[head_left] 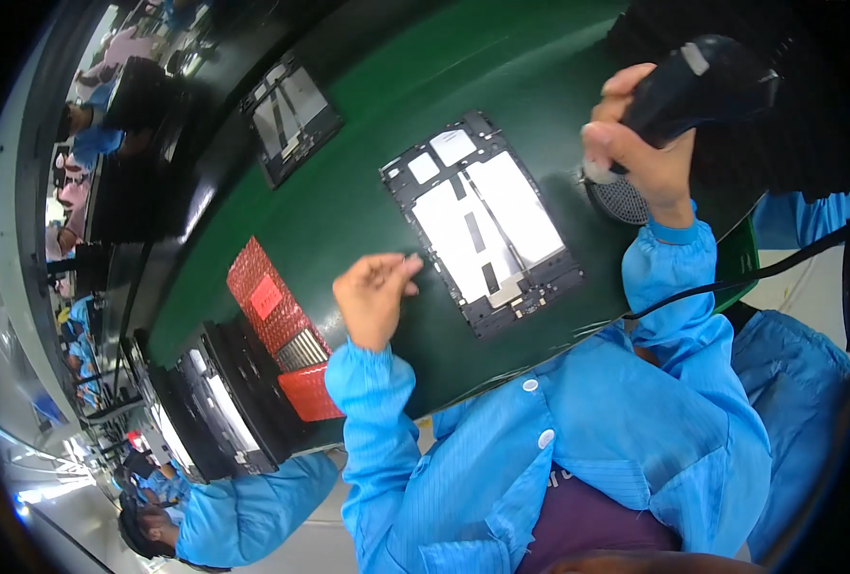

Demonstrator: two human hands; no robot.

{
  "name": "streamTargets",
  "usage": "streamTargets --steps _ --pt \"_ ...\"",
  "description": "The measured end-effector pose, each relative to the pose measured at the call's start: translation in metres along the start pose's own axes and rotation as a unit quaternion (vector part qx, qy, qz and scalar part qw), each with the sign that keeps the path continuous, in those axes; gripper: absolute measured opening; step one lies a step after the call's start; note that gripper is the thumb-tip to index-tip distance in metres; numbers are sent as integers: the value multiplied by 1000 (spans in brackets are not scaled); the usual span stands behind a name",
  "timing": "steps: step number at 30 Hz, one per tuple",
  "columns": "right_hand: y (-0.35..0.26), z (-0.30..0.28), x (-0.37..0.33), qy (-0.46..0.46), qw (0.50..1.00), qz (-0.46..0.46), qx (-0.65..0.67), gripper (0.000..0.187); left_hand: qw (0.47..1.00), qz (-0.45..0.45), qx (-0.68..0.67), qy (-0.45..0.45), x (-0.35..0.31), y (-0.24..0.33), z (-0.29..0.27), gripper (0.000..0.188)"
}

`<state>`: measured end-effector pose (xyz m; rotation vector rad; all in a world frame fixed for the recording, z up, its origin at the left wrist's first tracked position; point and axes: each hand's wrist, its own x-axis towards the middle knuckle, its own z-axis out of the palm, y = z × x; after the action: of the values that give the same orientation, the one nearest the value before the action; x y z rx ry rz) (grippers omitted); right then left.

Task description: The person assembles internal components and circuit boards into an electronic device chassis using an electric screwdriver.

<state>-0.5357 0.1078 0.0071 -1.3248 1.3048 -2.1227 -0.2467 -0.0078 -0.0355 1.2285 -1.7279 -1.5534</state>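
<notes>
An opened tablet housing (pixel 530 206) lies on the green mat in front of me, with shiny silver battery panels, dark strips and a black frame. Beside its left edge is my left hand (pixel 372 295), fingers curled and tips pinched together; a tiny dark spot shows at the tips, too small to name. At the upper right, my right hand (pixel 650 163) is wrapped round a black handheld device (pixel 702 86) with a rounded body, whose kind I cannot make out. Below that hand sits a round dark mesh piece (pixel 621 199), partly covered by the fingers.
A second tablet housing (pixel 291 120) lies at the far left. Nearer are a red bubble-wrap sheet (pixel 267 263) with a label, a row of metallic strips (pixel 302 351), and black trays (pixel 253 383) holding tablet parts. A black cable (pixel 721 285) crosses my right sleeve. Co-workers sit at left.
</notes>
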Motion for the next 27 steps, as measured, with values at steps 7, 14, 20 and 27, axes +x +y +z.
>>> streamTargets --steps 7,14,20,27 --pt "-1 96 9 -129 986 92 60 36 998 35 -25 -48 41 -16 3 10" --pt "23 142 6 -171 981 71 57 35 984 152 94 -24 52 -22 4 9" --pt "37 161 3 -169 981 75 62 31 981 170 88 -35 56 -23 8 8" --pt "40 170 2 -189 977 78 57 32 986 128 47 -91 68 -29 1 6"
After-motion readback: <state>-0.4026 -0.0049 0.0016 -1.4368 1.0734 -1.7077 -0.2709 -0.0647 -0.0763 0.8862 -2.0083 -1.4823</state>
